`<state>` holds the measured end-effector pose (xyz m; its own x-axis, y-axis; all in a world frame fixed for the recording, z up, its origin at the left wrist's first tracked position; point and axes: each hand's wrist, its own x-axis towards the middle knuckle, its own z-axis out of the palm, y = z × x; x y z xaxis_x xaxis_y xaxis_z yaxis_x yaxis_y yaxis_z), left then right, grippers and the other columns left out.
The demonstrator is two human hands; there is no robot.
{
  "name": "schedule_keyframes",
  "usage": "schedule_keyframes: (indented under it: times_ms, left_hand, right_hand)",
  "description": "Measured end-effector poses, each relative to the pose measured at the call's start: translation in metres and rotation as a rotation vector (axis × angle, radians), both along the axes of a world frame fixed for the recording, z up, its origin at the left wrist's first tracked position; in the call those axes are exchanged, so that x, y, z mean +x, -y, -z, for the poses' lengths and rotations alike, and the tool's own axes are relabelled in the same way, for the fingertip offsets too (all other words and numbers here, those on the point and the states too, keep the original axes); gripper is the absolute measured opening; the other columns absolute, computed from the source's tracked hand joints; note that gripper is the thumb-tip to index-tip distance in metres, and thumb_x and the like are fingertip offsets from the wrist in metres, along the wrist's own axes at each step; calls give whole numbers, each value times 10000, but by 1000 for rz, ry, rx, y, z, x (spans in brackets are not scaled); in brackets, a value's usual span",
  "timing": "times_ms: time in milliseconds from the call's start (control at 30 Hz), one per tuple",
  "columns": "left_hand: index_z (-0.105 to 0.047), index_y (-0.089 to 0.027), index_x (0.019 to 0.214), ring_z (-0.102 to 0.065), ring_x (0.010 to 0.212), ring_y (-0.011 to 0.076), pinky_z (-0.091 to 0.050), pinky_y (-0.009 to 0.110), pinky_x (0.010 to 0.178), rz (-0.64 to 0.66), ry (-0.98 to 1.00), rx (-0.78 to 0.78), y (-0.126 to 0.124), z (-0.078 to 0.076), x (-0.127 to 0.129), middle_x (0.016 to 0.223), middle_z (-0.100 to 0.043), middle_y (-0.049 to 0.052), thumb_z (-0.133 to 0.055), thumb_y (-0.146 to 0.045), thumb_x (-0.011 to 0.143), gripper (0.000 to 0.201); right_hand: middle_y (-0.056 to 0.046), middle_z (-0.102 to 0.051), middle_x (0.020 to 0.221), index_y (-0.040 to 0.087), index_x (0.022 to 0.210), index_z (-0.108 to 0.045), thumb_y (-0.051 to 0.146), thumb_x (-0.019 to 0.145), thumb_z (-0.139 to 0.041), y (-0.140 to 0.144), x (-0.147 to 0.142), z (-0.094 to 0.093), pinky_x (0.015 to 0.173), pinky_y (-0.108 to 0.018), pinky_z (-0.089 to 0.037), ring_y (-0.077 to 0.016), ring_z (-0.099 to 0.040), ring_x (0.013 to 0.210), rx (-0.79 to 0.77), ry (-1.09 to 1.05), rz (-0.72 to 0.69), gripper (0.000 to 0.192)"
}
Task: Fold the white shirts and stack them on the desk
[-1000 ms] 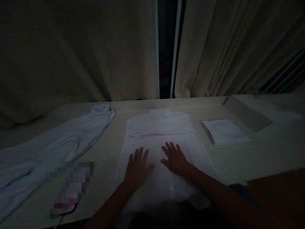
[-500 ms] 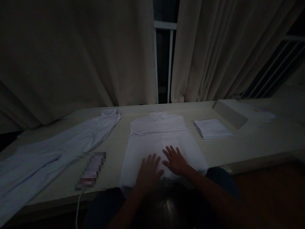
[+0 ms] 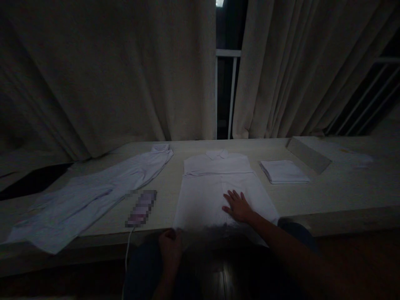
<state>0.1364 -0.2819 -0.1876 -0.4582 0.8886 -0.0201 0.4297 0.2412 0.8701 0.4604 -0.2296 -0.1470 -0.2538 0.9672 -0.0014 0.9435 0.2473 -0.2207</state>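
Shirt (image 3: 215, 196) lies flat in the middle of the bench (image 3: 328, 196), collar toward the curtains (image 3: 125, 75), its upper part folded over in a band and its lower hem hanging just past the near edge. Right hand (image 3: 238, 206) rests palm down on the lower half of the shirt, right of the button line, fingers (image 3: 233, 194) spread and flat on the cloth. Left hand (image 3: 170, 246) is at the near edge of the bench, at the shirt's lower left corner; its fingers look curled around the hem there, though the dim light makes the grip hard to tell for certain.

Left of the shirt a second pale garment (image 3: 93, 191) lies stretched out at a slant across the bench, apart from the shirt. Between the two, near the front edge, sits a small blurred object (image 3: 141, 207) with a white cord (image 3: 127, 250) running down off the bench. Right of the shirt, well apart from it, lies a folded white cloth (image 3: 283, 171), and beyond that a flat grey box (image 3: 308, 154). Window bars (image 3: 229, 96) show in the gap between the curtains.
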Motion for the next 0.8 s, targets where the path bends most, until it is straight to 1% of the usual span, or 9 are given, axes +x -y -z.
schedule_keyframes:
  times_ms: [33, 100, 200, 367, 467, 533, 600, 700, 800]
  left_hand:
    - [-620, -127, 902, -633, 928, 302, -509, 454, 827, -4, 94, -42, -3, 4, -5, 915, -666, 143, -586, -452, 701, 383]
    - [-614, -115, 870, -644, 892, 293, -509, 426, 805, -29, 180, -86, -9, 10, -10, 890, -671, 140, -629, -404, 627, 377]
    - [-618, -115, 857, -655, 857, 287, -508, 403, 767, -53, 257, -114, -11, 11, -10, 869, -680, 138, -658, -401, 571, 407]
    - [-651, -139, 801, -659, 771, 267, -502, 382, 700, -47, 432, -109, 1, -8, -6, 776, -686, 95, -665, -561, 565, 484]
    - [-659, -141, 764, -649, 742, 271, -500, 386, 689, 13, 534, -87, 12, -18, -8, 745, -684, 92, -675, -639, 526, 552]
    - [-659, -141, 762, -649, 765, 280, -505, 392, 714, 35, 519, -107, 18, -20, -11, 765, -692, 105, -667, -665, 518, 578]
    - [-666, -146, 801, -653, 847, 290, -508, 393, 774, 35, 472, -160, 26, -21, -16, 840, -708, 123, -626, -675, 560, 583]
    - [-667, -166, 861, -651, 937, 286, -513, 386, 821, 42, 379, -281, 44, -22, -24, 932, -716, 128, -513, -669, 661, 562]
    - [-658, -217, 822, -658, 937, 289, -529, 384, 804, 77, 268, -345, 68, -28, -32, 900, -720, 115, -462, -639, 702, 480]
  right_hand:
    - [-126, -202, 1573, 181, 1507, -289, 683, 930, -215, -4, -5, -3, 1148, -531, -30, -302, -117, 1456, 9, -1, -6, 768]
    - [-132, -214, 1569, 151, 1504, -293, 650, 947, -207, -14, -24, -10, 1157, -505, -45, -290, -129, 1456, 38, -10, -50, 753]
    - [-105, -197, 1577, 157, 1512, -268, 592, 972, -200, -40, -69, -19, 1163, -478, -79, -264, -114, 1461, 83, -27, -155, 697]
    - [-101, -178, 1582, 145, 1516, -239, 521, 993, -188, -99, -163, -28, 1164, -465, -106, -251, -125, 1460, 82, -25, -258, 646]
    - [-117, -197, 1576, 139, 1513, -243, 499, 996, -191, -132, -201, -24, 1155, -476, -139, -264, -164, 1451, 29, -11, -281, 632]
    - [-132, -208, 1572, 136, 1510, -249, 496, 994, -206, -148, -216, -17, 1145, -492, -158, -276, -177, 1447, -21, 2, -285, 631]
    - [-135, -190, 1576, 133, 1514, -235, 498, 993, -199, -158, -223, -7, 1146, -501, -142, -276, -149, 1454, -37, -5, -260, 637]
    - [-114, -143, 1589, 135, 1528, -186, 508, 995, -136, -164, -227, 6, 1159, -495, -77, -257, -82, 1465, 33, -39, -223, 653]
    - [-100, -132, 1593, 139, 1532, -168, 525, 991, -105, -166, -226, 14, 1163, -490, -56, -249, -71, 1467, 57, -48, -227, 668]
